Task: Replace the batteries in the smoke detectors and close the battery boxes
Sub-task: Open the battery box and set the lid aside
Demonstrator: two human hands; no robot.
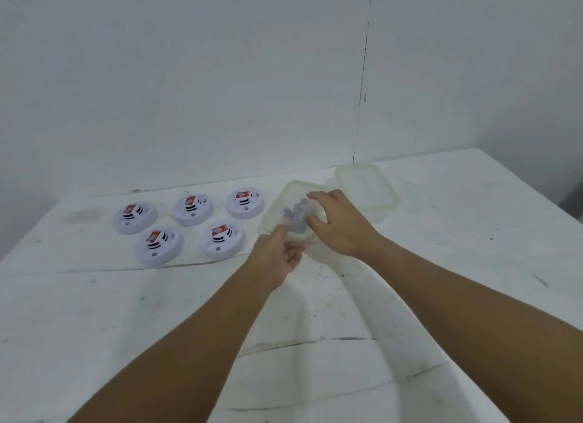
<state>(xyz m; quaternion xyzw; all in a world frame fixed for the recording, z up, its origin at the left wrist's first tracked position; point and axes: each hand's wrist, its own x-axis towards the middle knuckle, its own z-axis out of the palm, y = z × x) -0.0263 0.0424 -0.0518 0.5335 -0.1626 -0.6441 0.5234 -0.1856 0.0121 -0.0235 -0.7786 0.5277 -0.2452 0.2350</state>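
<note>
Several white round smoke detectors (192,209) lie face down in two rows on the white table, each with a red-labelled battery showing in its back. To their right stands a clear plastic box (277,203) holding dark batteries (295,211). My right hand (339,222) reaches into the box, fingers curled around a small clear item among the batteries. My left hand (277,257) rests at the box's near edge, fingers closed on its rim or on something small; blur hides which.
The box's clear lid (367,185) lies behind and to the right of the box. A wrinkled white cloth (157,312) covers the table. A white wall rises right behind the table's far edge.
</note>
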